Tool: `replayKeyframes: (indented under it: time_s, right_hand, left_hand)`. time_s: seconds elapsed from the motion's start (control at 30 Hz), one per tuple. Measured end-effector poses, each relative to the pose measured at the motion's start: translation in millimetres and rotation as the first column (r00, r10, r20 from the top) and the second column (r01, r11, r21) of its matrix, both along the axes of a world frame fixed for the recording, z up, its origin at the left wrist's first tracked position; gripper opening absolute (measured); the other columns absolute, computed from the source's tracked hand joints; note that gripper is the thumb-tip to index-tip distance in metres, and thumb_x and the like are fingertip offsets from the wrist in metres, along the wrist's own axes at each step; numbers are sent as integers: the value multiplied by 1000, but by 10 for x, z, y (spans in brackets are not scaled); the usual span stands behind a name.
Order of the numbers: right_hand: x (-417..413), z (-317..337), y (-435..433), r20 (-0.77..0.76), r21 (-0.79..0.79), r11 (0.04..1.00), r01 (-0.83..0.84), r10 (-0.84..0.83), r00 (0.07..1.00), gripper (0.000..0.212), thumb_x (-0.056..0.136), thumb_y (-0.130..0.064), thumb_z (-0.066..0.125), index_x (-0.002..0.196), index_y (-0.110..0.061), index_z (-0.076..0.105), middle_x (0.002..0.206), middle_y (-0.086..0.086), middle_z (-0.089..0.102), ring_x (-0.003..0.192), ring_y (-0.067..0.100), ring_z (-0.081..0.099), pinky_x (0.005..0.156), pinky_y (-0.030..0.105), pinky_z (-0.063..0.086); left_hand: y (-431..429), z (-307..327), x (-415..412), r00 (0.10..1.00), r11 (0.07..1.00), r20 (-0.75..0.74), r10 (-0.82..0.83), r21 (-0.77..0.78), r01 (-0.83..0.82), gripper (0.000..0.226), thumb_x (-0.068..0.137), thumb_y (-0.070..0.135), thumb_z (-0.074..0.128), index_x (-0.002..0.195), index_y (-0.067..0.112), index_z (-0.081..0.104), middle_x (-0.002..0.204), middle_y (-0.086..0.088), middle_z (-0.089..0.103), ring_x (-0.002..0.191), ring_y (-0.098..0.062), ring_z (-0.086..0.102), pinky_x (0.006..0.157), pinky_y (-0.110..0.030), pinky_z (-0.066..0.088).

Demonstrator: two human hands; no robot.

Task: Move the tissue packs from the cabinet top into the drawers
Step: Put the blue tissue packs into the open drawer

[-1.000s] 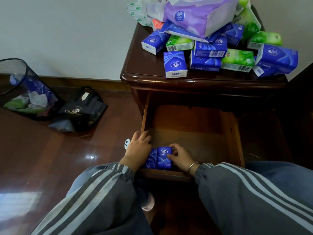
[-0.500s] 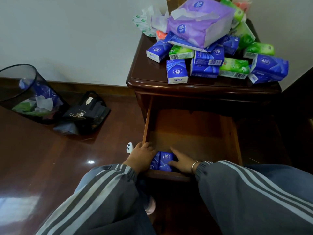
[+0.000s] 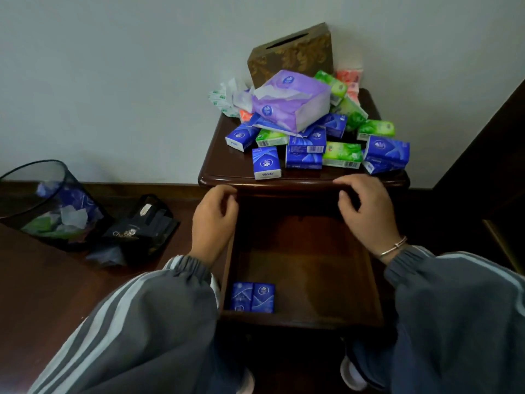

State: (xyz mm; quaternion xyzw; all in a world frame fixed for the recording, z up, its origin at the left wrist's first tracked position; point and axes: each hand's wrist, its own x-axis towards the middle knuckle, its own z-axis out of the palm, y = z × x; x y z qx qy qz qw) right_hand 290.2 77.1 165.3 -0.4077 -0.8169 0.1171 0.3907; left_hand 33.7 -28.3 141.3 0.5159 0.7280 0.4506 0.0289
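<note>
Two blue tissue packs [image 3: 252, 297] lie side by side in the front left corner of the open wooden drawer [image 3: 301, 318]. A heap of blue and green tissue packs [image 3: 305, 149] covers the dark cabinet top [image 3: 221, 166], with a large purple pack [image 3: 289, 100] on the pile and one blue pack [image 3: 266, 166] alone near the front edge. My left hand [image 3: 213, 220] hovers over the drawer's left side, fingers loosely curled, holding nothing. My right hand [image 3: 366, 211] is just below the cabinet's front edge, also holding nothing.
A brown patterned tissue box [image 3: 289, 54] leans on the wall behind the pile. On the wooden floor to the left stand a black mesh bin [image 3: 48, 206] with paper scraps and a black bag [image 3: 142, 226]. Dark furniture rises at the right edge.
Both hands have let go of the two blue packs in the drawer and risen toward the cabinet's front edge. The camera has tilted up, showing more of the wall.
</note>
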Motion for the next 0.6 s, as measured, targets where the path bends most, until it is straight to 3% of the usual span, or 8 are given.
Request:
replayKeyframes:
  time_s: [0.07,0.17,0.33,0.43,0.6]
  right_hand:
    - [225,127,267,27,94,988,122,-125,992,25,81,-14,54,104,-9,65,105,9,65,99,31,57,88,39,39]
    - [514,194,641,159,128,963,239,-257,953,43,78,-29,53,116,-12,59,120,12,57,109,36,52,90,40,36]
    - [674,92,1035,441,37,973,227,-220,870,72,79,-48,65,140,-19,40,147,10,37,135,33,33,106,46,30]
    - [644,-23,1082,447,-14,977,213,-185,875,72,82,-51,61,142,-20,37,147,6,38,133,28,37,104,43,33]
    - [636,7,1111,382,-21,988,155,-135,914,65,81,-47,64,134,-16,46,128,10,53,114,30,49,96,42,41]
  left_hand:
    - [150,188,104,998,999,-60,-14,47,17,16,89,19,50,101,18,61,95,9,59,84,-7,56,76,-29,48]
    - [395,392,374,965,992,-238,-107,45,121,19,87,16,52,102,10,62,99,-3,60,89,-19,58,78,-36,47]
    - [824,455,946,791,962,-551,-267,-108,249,33,85,19,57,115,8,61,119,-11,59,107,-31,55,87,-42,41]
    - [992,411,1105,777,971,-583,-239,-143,191,39,86,22,55,122,9,58,129,-10,55,116,-30,52,94,-44,38]
    - [1152,336,1150,748,981,-635,-194,-124,150,43,85,22,59,126,10,56,131,-10,55,119,-28,52,98,-45,37]
